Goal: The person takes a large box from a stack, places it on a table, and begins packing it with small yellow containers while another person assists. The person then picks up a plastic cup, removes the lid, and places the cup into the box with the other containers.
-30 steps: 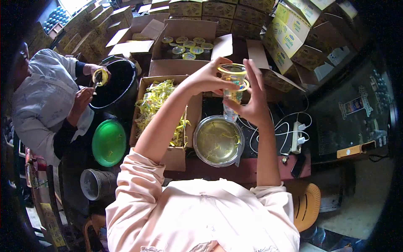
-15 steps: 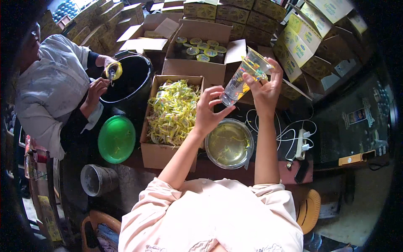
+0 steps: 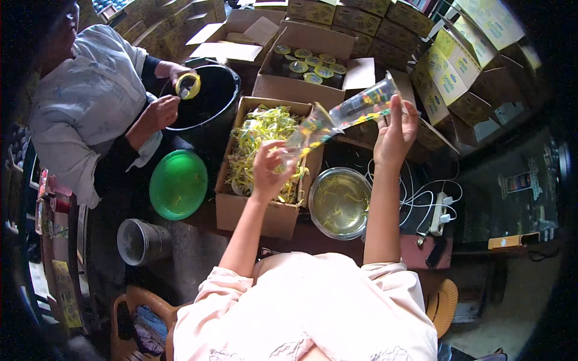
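My left hand (image 3: 272, 170) is closed around a clear printed plastic cup (image 3: 319, 123), its rim pointing up and right. A second clear printed cup (image 3: 367, 103) is in my right hand (image 3: 395, 133), fingers wrapped at its far end. The cups tilt toward each other, rims touching or nearly so; blur hides which. Below my left hand stands a cardboard box of yellow strips (image 3: 256, 224). Under my right forearm's left side sits a round metal bowl (image 3: 339, 207) with a few yellow strips in it.
At left, a person (image 3: 90, 114) holds a yellow-rimmed cup over a black bucket (image 3: 232, 99). Nearby are a green basin (image 3: 178, 185) and a grey bucket (image 3: 143, 242). Behind, an open carton (image 3: 301, 90) holds lidded cups. White cables and a power strip (image 3: 441, 213) lie right.
Half a second ago my hands held what looked like one cup between them. Now each holds a cup, the left hand lower and further left, the right slightly right. The view has shifted.
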Tool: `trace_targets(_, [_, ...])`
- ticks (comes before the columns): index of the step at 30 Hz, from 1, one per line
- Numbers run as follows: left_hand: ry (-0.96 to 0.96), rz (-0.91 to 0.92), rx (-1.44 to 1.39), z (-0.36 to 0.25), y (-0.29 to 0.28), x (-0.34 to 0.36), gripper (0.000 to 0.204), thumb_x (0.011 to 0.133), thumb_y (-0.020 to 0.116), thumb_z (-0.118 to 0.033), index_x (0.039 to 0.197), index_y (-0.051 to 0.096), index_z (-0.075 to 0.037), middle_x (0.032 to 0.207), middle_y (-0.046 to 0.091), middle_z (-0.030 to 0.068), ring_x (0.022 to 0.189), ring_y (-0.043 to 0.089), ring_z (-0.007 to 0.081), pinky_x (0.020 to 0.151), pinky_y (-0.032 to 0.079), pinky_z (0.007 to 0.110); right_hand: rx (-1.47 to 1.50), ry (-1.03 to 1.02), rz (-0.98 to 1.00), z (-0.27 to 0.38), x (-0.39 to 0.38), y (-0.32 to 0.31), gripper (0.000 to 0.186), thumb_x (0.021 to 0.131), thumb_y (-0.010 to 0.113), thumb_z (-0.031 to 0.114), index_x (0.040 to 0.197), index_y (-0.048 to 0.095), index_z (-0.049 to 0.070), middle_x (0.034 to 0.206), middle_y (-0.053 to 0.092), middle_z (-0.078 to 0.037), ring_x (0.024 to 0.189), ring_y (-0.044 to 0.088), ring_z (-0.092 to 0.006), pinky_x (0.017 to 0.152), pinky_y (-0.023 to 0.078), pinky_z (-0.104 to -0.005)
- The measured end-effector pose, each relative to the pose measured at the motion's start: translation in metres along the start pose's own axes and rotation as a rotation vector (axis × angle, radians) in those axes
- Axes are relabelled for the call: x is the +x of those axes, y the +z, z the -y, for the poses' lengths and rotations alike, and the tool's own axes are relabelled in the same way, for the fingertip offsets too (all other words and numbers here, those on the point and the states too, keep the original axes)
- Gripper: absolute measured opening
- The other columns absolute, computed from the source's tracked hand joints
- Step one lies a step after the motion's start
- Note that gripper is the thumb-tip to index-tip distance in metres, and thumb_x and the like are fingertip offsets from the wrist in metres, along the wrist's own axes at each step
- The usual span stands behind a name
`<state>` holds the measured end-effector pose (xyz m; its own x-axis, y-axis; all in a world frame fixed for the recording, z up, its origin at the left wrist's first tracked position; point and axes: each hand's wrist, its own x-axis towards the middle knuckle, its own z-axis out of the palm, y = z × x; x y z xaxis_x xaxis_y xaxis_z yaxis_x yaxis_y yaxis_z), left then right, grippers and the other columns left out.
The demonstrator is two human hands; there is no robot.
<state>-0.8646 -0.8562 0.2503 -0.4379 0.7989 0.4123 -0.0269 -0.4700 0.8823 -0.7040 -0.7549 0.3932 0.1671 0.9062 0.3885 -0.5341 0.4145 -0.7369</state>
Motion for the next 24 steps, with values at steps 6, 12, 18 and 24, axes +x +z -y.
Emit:
trace_targets(6, [0.167,-0.378,0.206,-0.028,-0.084,0.002,0.045,0.070,0.059,0.007,0.108,0.041,-0.005,0.098,0.049,0.0101,0.084,0.056,0.0148,0.069,0.049,0.023,0.004,0.083,0.063,-0.017,-0.018,-0.001,0.029,0.076,0.065,0.014,0.097,0.045,0.010,0.115,0.045,-0.009,0.098,0.048,-0.0173,0.079,0.046,-0.0309])
trace_targets(12, [0.475,-0.347,0.922,-0.117,-0.127,0.084,0.037,0.066,0.067,-0.008,0.100,0.054,0.000,0.094,0.050,0.0134,0.078,0.055,0.0200,0.066,0.048,0.028,-0.014,0.211,0.107,-0.050,-0.044,-0.019,0.031,0.075,0.065,0.011,0.098,0.045,0.009,0.117,0.045,-0.010,0.095,0.049,-0.0155,0.075,0.046,-0.0270])
trace_targets(18, [0.138,0.098,1.504,-0.099,-0.157,0.145,0.044,0.063,0.064,-0.008,0.105,0.053,-0.002,0.105,0.048,0.0192,0.096,0.051,0.0327,0.086,0.041,0.037,-0.083,0.268,0.102,-0.045,-0.068,-0.030,0.027,0.079,0.061,0.016,0.099,0.044,0.012,0.114,0.047,-0.007,0.095,0.049,-0.0141,0.075,0.044,-0.0257])
trace_targets(24, [0.084,0.205,1.518,-0.106,-0.157,0.166,0.050,0.064,0.066,-0.010,0.111,0.048,-0.005,0.110,0.046,0.0171,0.100,0.049,0.0323,0.087,0.041,0.036,-0.124,0.249,0.058,-0.042,-0.068,-0.060,0.028,0.079,0.061,0.017,0.100,0.044,0.011,0.118,0.045,-0.008,0.099,0.048,-0.0146,0.079,0.043,-0.0274])
